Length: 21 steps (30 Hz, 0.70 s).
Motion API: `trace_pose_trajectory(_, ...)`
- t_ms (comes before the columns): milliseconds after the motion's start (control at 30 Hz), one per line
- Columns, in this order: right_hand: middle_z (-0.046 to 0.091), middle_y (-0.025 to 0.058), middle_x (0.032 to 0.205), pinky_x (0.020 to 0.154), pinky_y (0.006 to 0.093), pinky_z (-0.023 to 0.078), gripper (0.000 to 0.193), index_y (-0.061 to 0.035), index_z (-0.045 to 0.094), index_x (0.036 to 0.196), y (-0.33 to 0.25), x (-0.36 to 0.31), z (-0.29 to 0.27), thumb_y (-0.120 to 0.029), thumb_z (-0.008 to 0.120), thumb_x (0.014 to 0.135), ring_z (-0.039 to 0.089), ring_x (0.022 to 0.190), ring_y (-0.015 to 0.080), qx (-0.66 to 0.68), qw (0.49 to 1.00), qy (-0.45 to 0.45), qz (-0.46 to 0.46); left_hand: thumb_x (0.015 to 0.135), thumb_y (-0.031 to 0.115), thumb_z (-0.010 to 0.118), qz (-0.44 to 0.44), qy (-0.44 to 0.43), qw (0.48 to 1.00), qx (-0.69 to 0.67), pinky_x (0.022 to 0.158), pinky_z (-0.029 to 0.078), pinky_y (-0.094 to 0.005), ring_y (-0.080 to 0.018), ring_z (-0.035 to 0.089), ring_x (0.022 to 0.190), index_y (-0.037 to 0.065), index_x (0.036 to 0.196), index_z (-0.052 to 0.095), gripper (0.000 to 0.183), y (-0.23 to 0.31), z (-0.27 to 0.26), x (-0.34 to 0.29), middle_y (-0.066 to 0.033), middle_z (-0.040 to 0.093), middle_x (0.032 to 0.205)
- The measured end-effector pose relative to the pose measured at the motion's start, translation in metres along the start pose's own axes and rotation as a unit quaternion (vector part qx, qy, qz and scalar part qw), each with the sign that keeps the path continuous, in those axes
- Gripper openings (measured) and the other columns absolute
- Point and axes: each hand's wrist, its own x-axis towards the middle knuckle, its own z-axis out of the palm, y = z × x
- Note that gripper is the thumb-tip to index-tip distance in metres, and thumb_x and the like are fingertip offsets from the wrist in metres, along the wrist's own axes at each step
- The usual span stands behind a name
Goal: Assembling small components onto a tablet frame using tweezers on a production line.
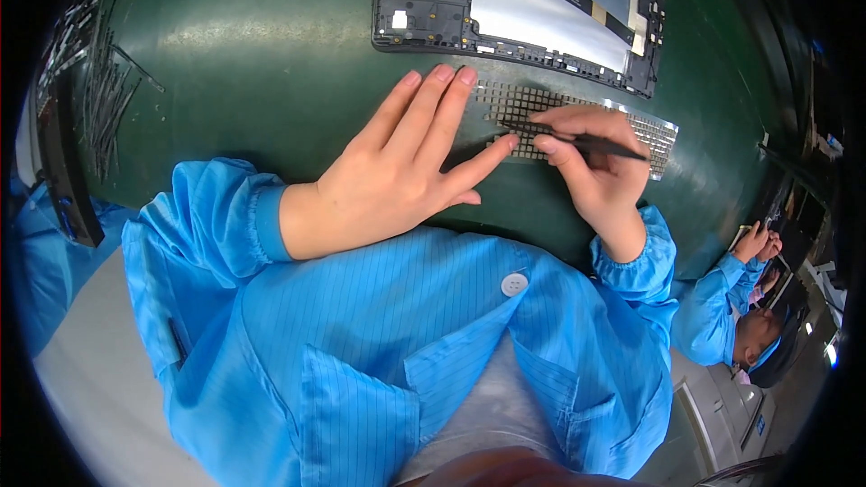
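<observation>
My right hand (pixel 600 158) pinches a pair of black tweezers (pixel 591 142), whose tips point left over a clear sheet of small square pads (pixel 661 140). The pads sit in a tight grid, with gaps toward the left end of the sheet. My left hand (pixel 397 162) lies flat with its fingers spread; its index fingertip presses at the sheet's lower edge, close to the tweezer tips. Whether a pad is between the tips is too small to tell. Just beyond the sheet lies a black device frame (pixel 424 39) with a silver panel (pixel 541 13).
A green mat (pixel 234 90) covers the table. Thin dark strips (pixel 108 113) lie in a heap at the far left, beside a dark raised edge (pixel 68 153). At the right, another person in a blue smock (pixel 708 316) works with both hands.
</observation>
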Motion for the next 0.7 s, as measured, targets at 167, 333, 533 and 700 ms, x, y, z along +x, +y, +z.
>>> trace_pose_trajectory(167, 0.067, 0.0200, 0.091, 0.073, 0.0325, 0.055, 0.022, 0.0036, 0.058, 0.092, 0.000, -0.003, -0.001, 0.008, 0.071, 0.076, 0.067, 0.086, 0.0276, 0.029, 0.999, 0.015, -0.044, 0.064, 0.050, 0.067, -0.007, -0.003, 1.000, -0.011, 0.103, 0.039, -0.0441, -0.0381, 0.046, 0.124, 0.030, 0.135, 0.049, 0.076, 0.000, 0.000, 0.001, -0.0287, 0.041, 0.137)
trace_pose_trajectory(333, 0.067, 0.0187, 0.094, 0.065, 0.0235, 0.052, 0.023, 0.0020, 0.054, 0.100, 0.001, 0.012, -0.034, 0.007, 0.066, 0.081, 0.064, 0.075, 0.0171, 0.068, 0.992, 0.104, -0.015, 0.063, 0.049, 0.069, -0.010, -0.011, 1.000, -0.006, 0.103, 0.039, -0.0442, -0.0387, 0.046, 0.125, 0.032, 0.134, 0.050, 0.076, 0.001, -0.003, 0.002, -0.0288, 0.040, 0.138)
trace_pose_trajectory(533, 0.067, 0.0185, 0.096, 0.061, 0.0198, 0.050, 0.021, 0.0011, 0.054, 0.103, 0.029, 0.023, -0.073, 0.006, 0.063, 0.084, 0.059, 0.069, 0.0105, 0.041, 0.991, 0.120, -0.054, 0.062, 0.049, 0.070, -0.007, -0.016, 1.000, -0.011, 0.103, 0.039, -0.0450, -0.0395, 0.045, 0.124, 0.032, 0.135, 0.050, 0.077, 0.000, -0.003, 0.003, -0.0290, 0.039, 0.138)
trace_pose_trajectory(700, 0.067, 0.0180, 0.096, 0.061, 0.0193, 0.050, 0.021, 0.0012, 0.054, 0.104, 0.029, 0.023, -0.073, 0.005, 0.063, 0.085, 0.059, 0.069, 0.0104, 0.034, 0.991, 0.113, -0.055, 0.063, 0.050, 0.070, -0.008, -0.018, 1.000, -0.009, 0.103, 0.040, -0.0451, -0.0396, 0.045, 0.124, 0.032, 0.135, 0.050, 0.077, 0.001, -0.002, 0.003, -0.0293, 0.039, 0.138)
